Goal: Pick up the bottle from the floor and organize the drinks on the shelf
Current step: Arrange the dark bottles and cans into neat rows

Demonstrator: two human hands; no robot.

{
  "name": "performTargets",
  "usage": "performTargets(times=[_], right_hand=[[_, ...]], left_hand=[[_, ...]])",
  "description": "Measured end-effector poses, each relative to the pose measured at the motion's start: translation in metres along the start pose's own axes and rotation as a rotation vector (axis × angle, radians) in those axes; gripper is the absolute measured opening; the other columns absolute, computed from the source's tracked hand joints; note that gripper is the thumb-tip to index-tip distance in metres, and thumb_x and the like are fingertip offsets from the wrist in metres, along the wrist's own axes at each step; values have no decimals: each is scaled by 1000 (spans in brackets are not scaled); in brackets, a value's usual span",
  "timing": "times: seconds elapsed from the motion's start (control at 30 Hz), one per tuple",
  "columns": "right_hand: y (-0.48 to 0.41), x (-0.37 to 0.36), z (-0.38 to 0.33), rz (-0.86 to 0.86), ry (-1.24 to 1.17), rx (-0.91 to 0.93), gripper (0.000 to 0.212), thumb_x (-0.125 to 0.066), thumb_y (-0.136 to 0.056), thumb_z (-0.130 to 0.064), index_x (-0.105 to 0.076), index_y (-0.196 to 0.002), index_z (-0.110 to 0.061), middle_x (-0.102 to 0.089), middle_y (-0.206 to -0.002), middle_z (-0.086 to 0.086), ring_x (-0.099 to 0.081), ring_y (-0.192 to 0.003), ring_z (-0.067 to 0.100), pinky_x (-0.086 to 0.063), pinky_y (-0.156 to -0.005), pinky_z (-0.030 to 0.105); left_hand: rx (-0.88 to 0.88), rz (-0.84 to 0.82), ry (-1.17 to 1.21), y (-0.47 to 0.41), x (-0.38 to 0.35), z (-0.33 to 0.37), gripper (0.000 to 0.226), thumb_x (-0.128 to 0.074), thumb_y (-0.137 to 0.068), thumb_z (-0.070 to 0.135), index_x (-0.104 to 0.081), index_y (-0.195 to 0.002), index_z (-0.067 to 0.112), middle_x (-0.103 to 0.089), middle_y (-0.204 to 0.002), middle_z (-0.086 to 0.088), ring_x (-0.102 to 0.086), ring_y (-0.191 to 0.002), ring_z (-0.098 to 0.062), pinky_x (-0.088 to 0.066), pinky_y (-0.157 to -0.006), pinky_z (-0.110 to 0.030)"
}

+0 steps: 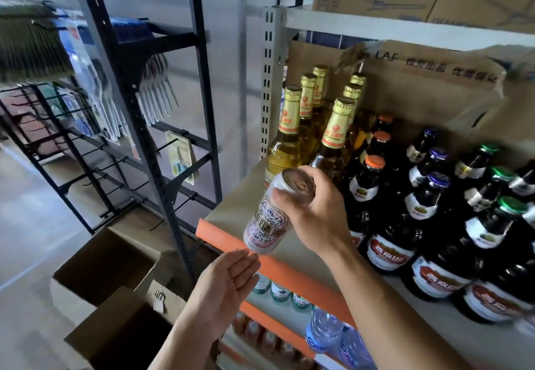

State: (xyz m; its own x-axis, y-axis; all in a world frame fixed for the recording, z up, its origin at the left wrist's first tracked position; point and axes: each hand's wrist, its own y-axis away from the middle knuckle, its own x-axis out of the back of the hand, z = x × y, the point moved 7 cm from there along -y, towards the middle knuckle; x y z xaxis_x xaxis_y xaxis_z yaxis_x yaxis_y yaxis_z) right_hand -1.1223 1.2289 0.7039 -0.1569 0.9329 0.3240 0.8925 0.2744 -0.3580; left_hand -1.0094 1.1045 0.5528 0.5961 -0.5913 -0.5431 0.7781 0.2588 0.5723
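L hand (228,278) spread flat just below can (270,216); R hand (315,210) grips its top.
Thin-walled, smooth, prob. slippery: hold mid-body.

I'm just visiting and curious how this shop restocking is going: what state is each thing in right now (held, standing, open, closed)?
Can: tilted, gripped at its top by the right hand.
Left hand: open, fingers straight, just below the can.
Golden bottles: upright on the shelf, capped.
Dark bottles: upright in rows, capped.
Floor boxes: flaps open.
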Motion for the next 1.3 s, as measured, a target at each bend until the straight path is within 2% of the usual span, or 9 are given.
performTargets(times=[0.13,0.27,0.33,0.43,0.57,0.8,0.97,1.13,1.3], right_hand=[[10,40,-3,43,-129,-6,30,-72,-72,-43,-58,-98,-40,-70,-90,-21,-65,-85,-7,-45,-68,7],[23,92,8,217,-230,-44,45,-70,-65,-52,-62,-106,-34,-71,-94,-18,-66,-89,-1,-49,-74,18],[32,121,14,323,-252,-56,57,-69,-62,-53,-62,-111,-24,-70,-96,-12,-65,-88,0,-49,-75,19],[48,156,21,397,-321,-59,46,-70,-63,-48,-63,-99,-20,-70,-82,-15,-64,-74,-3,-48,-63,13],[72,197,27,478,-303,-63,36,-70,-66,-44,-66,-92,-20,-69,-79,-10,-64,-71,3,-48,-62,16],[121,260,45,617,-304,-80,22,-72,-72,-32,-68,-90,-21,-70,-79,-10,-63,-72,0,-48,-59,12],[153,308,60,760,-299,-121,15,-72,-72,-27,-69,-86,-22,-68,-75,-12,-60,-69,0,-49,-57,16],[175,353,72,827,-257,-196,14,-72,-72,-29,-71,-84,-21,-68,-74,-8,-61,-72,7,-50,-67,33],[186,397,84,853,-216,-255,19,-76,-65,-32,-75,-83,-26,-73,-80,-6,-63,-76,6,-51,-69,25]], left_hand=[[-21,-82,-49,16,-29,1,22,-47,-93,15,-62,-89,0,-71,-90,-22,-70,-88,-30,-51,-86,-38],[-20,-179,-127,26,-59,-14,27,-45,-95,21,-58,-78,5,-71,-75,-17,-72,-73,-27,-51,-83,-37],[-10,-216,-164,27,-75,-27,30,-45,-95,24,-62,-82,2,-72,-77,-19,-72,-72,-28,-53,-81,-37],[38,-260,-222,29,-96,-49,34,-50,-90,29,-68,-89,-1,-72,-83,-25,-72,-73,-31,-60,-71,-34],[73,-316,-327,32,-121,-78,33,-60,-72,32,-77,-74,4,-72,-83,-25,-73,-73,-30,-60,-62,-30],[172,-420,-439,39,-162,-139,27,-62,-66,25,-77,-68,3,-72,-81,-24,-73,-71,-29,-58,-56,-29],[259,-484,-503,49,-194,-183,26,-64,-67,25,-77,-68,3,-72,-83,-25,-73,-72,-28,-58,-59,-29],[353,-528,-540,61,-223,-228,28,-61,-76,22,-76,-71,-1,-72,-86,-26,-73,-72,-28,-58,-58,-30],[413,-550,-616,69,-250,-270,36,-54,-89,22,-74,-69,1,-72,-88,-25,-73,-74,-27,-57,-57,-27]])
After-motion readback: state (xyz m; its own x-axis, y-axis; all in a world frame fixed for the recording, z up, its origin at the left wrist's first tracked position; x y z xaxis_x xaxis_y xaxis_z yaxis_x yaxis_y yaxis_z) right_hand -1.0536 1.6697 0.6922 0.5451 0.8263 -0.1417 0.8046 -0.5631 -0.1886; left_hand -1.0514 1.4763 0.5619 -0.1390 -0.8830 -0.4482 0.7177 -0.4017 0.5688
